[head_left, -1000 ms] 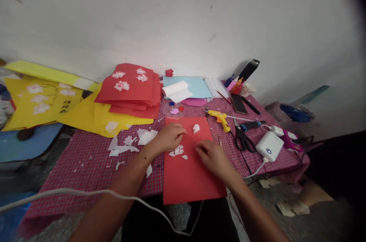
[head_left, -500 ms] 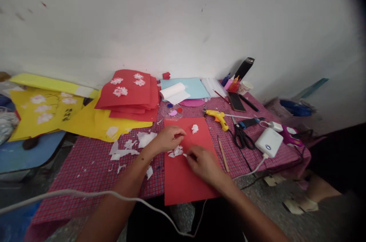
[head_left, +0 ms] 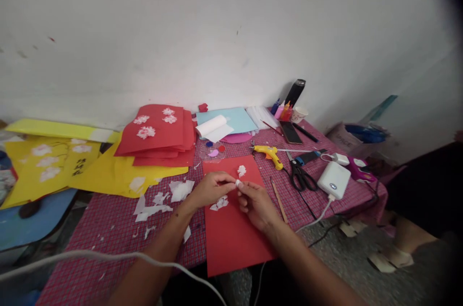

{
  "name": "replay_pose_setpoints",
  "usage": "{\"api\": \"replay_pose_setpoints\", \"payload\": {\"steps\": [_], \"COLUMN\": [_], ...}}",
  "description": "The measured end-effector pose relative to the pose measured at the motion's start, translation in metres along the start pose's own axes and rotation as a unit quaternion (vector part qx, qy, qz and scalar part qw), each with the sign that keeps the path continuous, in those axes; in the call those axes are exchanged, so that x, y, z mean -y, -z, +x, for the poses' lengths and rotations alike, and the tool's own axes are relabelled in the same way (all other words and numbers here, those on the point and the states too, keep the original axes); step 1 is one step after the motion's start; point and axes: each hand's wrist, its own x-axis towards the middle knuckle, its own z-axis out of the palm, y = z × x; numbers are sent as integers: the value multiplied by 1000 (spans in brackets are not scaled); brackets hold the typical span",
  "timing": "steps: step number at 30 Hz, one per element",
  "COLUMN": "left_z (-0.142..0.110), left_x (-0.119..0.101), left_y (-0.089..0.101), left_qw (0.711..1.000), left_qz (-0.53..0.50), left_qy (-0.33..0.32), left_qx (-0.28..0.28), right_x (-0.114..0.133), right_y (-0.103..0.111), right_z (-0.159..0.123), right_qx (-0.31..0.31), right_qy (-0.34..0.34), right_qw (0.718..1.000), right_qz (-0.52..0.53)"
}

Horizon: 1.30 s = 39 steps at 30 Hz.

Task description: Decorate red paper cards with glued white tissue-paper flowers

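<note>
Over a red paper sheet [head_left: 235,243], my left hand [head_left: 214,188] and my right hand [head_left: 255,203] meet at the fingertips. Both pinch a small piece of white paper [head_left: 238,183] between them. Just beyond it, a crumpled white paper flower [head_left: 241,171] sits on the upper part of the sheet. Several torn white paper bits [head_left: 219,203] lie on the sheet beside my left hand. More torn white paper [head_left: 181,190] is spread on the checked tablecloth to the left.
A stack of red sheets with flowers [head_left: 155,132] and yellow sheets [head_left: 108,171] lie left. On the right are a yellow glue gun [head_left: 268,155], black scissors [head_left: 303,178], a wooden stick [head_left: 279,200] and a white power bank [head_left: 334,179]. A white cable [head_left: 119,254] crosses low in front.
My right hand has risen and moved up to my left hand. The white paper piece in its fingers is now pinched between both hands. The view has shifted slightly.
</note>
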Motion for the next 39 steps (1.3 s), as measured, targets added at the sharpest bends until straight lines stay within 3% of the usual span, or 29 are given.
{"api": "replay_pose_setpoints", "payload": {"steps": [11, 13, 15, 17, 20, 23, 26, 28, 32, 39], "left_z": [2, 1, 1, 1, 4, 15, 32, 45, 65, 75], "left_x": [0, -2, -3, -2, 4, 7, 5, 2, -6, -11], "left_y": [-2, -1, 0, 1, -1, -7, -15, -19, -23, -27], "left_qw": [1000, 1000, 1000, 997, 989, 978, 963, 954, 938, 921], "left_qz": [-17, -12, 19, 68, 131, 181, 239, 269, 302, 342], "left_qy": [-13, 3, 12, 20, 55, 98, 124, 133, 160, 171], "left_qx": [-6, -4, -11, -23, -39, -30, -3, 15, 51, 66], "right_x": [0, -1, -2, -2, -1, 0, -1, -1, 2, 7], "right_y": [-2, 0, 7, 17, 34, 41, 42, 42, 44, 47], "right_z": [-1, -2, -5, -9, -16, -22, -25, -26, -28, -30], "right_qx": [34, 42, 31, 7, -7, 10, 28, 37, 56, 75], "right_qy": [-52, -53, -10, 83, 211, 236, 244, 248, 255, 258], "right_qw": [997, 998, 996, 970, 861, 756, 705, 693, 700, 710], "right_qz": [35, 1, -89, -228, -462, -610, -666, -675, -665, -650]}}
